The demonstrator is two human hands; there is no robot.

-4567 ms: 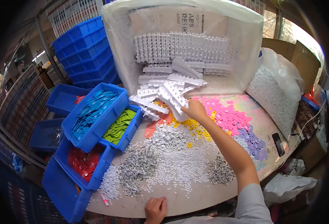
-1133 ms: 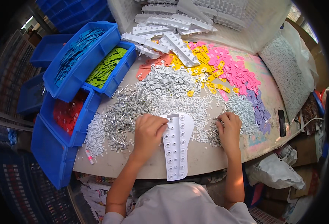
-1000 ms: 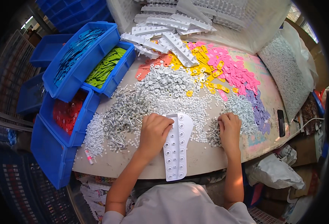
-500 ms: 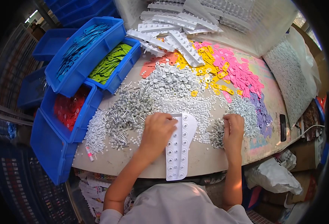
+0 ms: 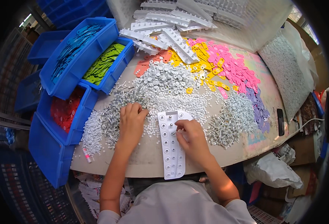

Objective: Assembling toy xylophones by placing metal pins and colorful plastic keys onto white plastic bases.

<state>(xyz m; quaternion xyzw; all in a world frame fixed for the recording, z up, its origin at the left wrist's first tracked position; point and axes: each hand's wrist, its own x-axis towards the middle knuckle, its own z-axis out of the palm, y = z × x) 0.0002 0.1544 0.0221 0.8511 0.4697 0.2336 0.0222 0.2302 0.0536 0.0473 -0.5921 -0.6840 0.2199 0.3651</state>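
A white plastic strip with rows of round sockets and small metal pegs lies on the table before me. My right hand is over its upper part, thumb and forefinger drawn together above the middle row; anything between the fingertips is too small to make out. At the edge of a heap of metal pins is my left hand, fingers curled down among the pins. Its fingertips are partly hidden, so what they grip does not show. Small white discs spread behind the strip, touching the pins.
Blue bins at left hold blue, green and red flat pieces. More pins lie at right, beside purple pieces and a dark phone. Pink pieces, yellow pieces and stacked white strips fill the back.
My left hand has left the strip for the pins at left. My right hand has come from the right-hand pins to the strip's upper part. The view has shifted slightly.
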